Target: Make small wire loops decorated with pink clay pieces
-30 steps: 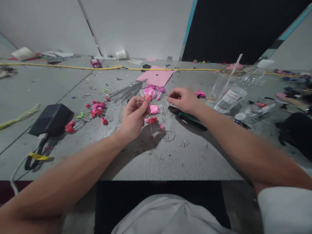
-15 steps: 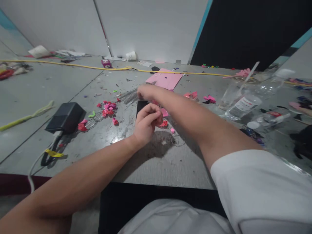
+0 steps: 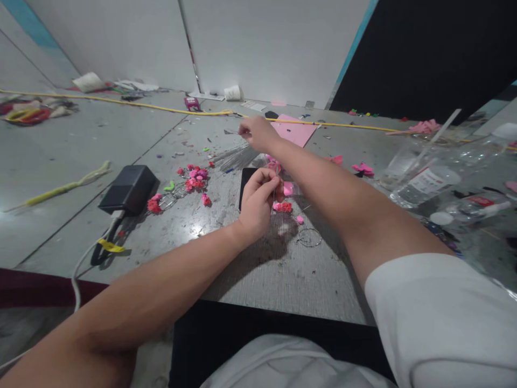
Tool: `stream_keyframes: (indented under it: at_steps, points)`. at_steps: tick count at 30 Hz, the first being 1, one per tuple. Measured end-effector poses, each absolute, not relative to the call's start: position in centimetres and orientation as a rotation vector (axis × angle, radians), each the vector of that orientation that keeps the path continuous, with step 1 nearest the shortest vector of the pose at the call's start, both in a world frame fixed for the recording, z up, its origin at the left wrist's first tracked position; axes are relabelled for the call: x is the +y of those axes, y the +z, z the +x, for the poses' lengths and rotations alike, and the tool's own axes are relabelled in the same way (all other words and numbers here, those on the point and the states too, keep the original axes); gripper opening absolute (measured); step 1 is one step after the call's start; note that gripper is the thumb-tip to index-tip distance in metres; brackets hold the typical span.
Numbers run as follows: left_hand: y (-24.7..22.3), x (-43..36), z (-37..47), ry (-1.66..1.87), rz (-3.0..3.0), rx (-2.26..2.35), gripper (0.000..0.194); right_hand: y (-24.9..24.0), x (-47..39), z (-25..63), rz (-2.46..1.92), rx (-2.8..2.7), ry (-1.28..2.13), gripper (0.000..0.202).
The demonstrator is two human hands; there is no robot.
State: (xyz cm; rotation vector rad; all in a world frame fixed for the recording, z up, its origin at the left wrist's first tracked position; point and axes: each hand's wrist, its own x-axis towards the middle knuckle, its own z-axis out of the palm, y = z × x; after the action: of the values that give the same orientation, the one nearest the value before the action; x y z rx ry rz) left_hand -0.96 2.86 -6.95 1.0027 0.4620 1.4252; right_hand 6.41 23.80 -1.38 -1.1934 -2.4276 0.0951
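Note:
My left hand [image 3: 260,202] is closed in a pinch above the near part of the table, and what its fingertips hold is too fine to make out. Just below it lie red and pink pieces [image 3: 283,207] and a thin wire ring [image 3: 310,237]. Farther forward, my right hand [image 3: 257,133] is pinched closed beyond a fanned bundle of thin grey wires [image 3: 236,156]; anything between its fingers is too small to name. A black flat object [image 3: 245,183] lies partly hidden behind my left hand.
Red and pink flower-like pieces [image 3: 196,178] lie left of the hands, near a black power adapter [image 3: 130,189]. Pink sheet [image 3: 297,131] lies beyond my right arm. Plastic bottles [image 3: 428,180] stand and lie on the right. A yellow cable [image 3: 161,108] crosses the back.
My right hand has lifted off the wire bundle and moved farther forward, uncovering more of the wires. My left hand stays pinched in about the same place. The view has shifted slightly left.

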Motion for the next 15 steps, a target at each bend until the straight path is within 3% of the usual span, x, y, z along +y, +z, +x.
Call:
stream_keyframes:
  at_steps: [5, 9, 15]
  points:
    - [-7.2, 3.4, -1.0, 1.43, 0.956, 0.566, 0.021, 0.3, 23.8, 6.5, -1.227, -2.251, 0.017, 0.026]
    - [-7.3, 3.5, -1.0, 1.429, 0.922, 0.59, 0.022, 2.7, 23.6, 6.6, -1.093, -2.123, -0.026, 0.015]
    - [-7.4, 2.9, -0.9, 1.412, 0.971, 0.549, 0.018, 8.2, 24.5, 6.1, -0.828, -2.045, -0.089, 0.023]
